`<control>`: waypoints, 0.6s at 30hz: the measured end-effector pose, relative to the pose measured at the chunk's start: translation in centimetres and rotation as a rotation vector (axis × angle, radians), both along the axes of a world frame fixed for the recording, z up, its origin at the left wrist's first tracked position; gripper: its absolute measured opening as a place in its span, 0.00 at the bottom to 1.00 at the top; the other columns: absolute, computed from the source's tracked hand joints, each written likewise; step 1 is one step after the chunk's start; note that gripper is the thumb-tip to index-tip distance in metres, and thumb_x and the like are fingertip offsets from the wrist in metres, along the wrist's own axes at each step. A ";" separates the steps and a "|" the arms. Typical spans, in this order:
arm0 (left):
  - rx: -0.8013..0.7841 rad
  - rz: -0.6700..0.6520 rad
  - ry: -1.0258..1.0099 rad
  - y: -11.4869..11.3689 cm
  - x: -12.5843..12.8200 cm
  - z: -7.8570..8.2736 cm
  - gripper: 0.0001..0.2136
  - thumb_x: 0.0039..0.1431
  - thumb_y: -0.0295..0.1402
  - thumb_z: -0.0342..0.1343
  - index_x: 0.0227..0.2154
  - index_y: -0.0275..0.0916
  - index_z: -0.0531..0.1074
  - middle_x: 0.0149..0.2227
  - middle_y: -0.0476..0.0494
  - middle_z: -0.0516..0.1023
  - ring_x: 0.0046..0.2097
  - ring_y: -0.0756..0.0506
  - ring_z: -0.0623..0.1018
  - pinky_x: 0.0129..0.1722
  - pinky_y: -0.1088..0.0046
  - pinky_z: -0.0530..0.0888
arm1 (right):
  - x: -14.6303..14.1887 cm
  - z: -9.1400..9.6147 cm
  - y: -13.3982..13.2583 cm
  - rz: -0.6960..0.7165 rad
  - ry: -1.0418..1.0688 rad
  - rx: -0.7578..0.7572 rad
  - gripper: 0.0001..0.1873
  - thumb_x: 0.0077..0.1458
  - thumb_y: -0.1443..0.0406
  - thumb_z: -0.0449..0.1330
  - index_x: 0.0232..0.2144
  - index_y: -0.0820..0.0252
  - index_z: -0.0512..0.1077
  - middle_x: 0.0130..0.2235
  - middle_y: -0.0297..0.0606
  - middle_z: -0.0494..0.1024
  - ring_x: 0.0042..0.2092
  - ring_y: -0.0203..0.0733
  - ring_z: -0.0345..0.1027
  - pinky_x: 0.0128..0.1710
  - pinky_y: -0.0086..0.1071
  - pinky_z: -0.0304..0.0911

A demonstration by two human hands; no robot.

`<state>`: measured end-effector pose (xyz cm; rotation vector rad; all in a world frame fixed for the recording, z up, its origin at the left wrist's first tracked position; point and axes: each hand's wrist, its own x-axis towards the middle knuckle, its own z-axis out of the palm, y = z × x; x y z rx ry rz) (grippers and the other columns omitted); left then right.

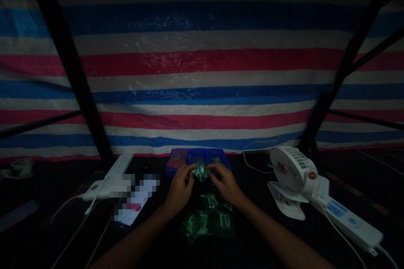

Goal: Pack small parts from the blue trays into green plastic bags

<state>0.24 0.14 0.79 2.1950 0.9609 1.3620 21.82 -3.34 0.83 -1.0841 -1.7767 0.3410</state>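
My left hand point(179, 190) and my right hand point(225, 183) meet over the table, with their fingers pinching a small shiny green plastic packet point(199, 172) from both sides. Just beyond my hands stands a blue compartment tray point(198, 156). Its far-left compartment holds something red, and the other compartments hold small green items that are too dark to make out. A loose pile of similar green packets point(208, 218) lies on the dark table below my wrists.
A white clip-on fan point(292, 171) and a white-and-blue power strip point(350, 222) with its cable stand to the right. A phone point(135, 204), partly blurred out, and a white device point(107, 183) lie to the left. A striped tarpaulin point(202, 71) and black poles rise behind the table.
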 end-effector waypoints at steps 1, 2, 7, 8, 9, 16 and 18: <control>0.005 -0.007 0.013 0.0 0.0 0.0 0.13 0.69 0.29 0.50 0.51 0.44 0.75 0.46 0.42 0.79 0.42 0.43 0.78 0.45 0.65 0.74 | 0.0 0.0 0.0 -0.004 -0.003 -0.003 0.09 0.66 0.64 0.58 0.47 0.54 0.74 0.42 0.38 0.77 0.38 0.43 0.69 0.40 0.35 0.63; 0.005 -0.011 0.026 0.0 0.0 0.1 0.12 0.68 0.30 0.51 0.50 0.44 0.75 0.45 0.43 0.78 0.40 0.44 0.77 0.44 0.66 0.74 | 0.0 0.1 0.0 -0.006 -0.005 -0.003 0.07 0.66 0.63 0.59 0.46 0.54 0.74 0.41 0.38 0.77 0.37 0.43 0.69 0.40 0.35 0.63; 0.006 0.024 0.031 0.2 -0.1 0.0 0.08 0.69 0.38 0.56 0.38 0.41 0.76 0.36 0.44 0.77 0.38 0.43 0.75 0.39 0.67 0.71 | -0.3 0.4 -0.2 -0.018 -0.008 0.027 0.09 0.70 0.59 0.56 0.38 0.55 0.73 0.39 0.38 0.75 0.41 0.44 0.69 0.44 0.35 0.63; 0.002 0.025 0.032 0.3 -0.1 0.0 0.09 0.69 0.39 0.55 0.37 0.41 0.76 0.36 0.45 0.77 0.38 0.43 0.75 0.40 0.67 0.71 | -0.4 0.4 -0.3 -0.020 -0.008 0.028 0.10 0.70 0.59 0.56 0.37 0.55 0.73 0.38 0.38 0.74 0.42 0.44 0.69 0.44 0.36 0.63; -0.001 0.027 0.030 0.3 -0.1 0.0 0.10 0.70 0.39 0.54 0.37 0.41 0.76 0.35 0.45 0.77 0.38 0.43 0.75 0.40 0.67 0.71 | -0.4 0.4 -0.3 -0.020 -0.007 0.025 0.11 0.70 0.59 0.55 0.37 0.56 0.73 0.38 0.39 0.74 0.42 0.45 0.69 0.45 0.36 0.63; -0.051 -0.022 0.022 0.2 0.0 -0.5 0.10 0.71 0.39 0.52 0.39 0.41 0.76 0.38 0.44 0.78 0.41 0.43 0.77 0.43 0.67 0.72 | -0.3 -0.3 -0.1 -0.055 0.060 -0.057 0.08 0.69 0.59 0.56 0.47 0.55 0.69 0.40 0.36 0.76 0.38 0.41 0.70 0.40 0.32 0.63; -0.073 -0.023 0.010 0.3 0.0 -0.7 0.10 0.71 0.39 0.52 0.44 0.41 0.76 0.41 0.43 0.79 0.41 0.43 0.77 0.43 0.67 0.73 | -0.3 -0.2 -0.1 -0.050 0.066 -0.048 0.08 0.69 0.60 0.56 0.47 0.55 0.68 0.40 0.36 0.76 0.38 0.41 0.70 0.41 0.32 0.63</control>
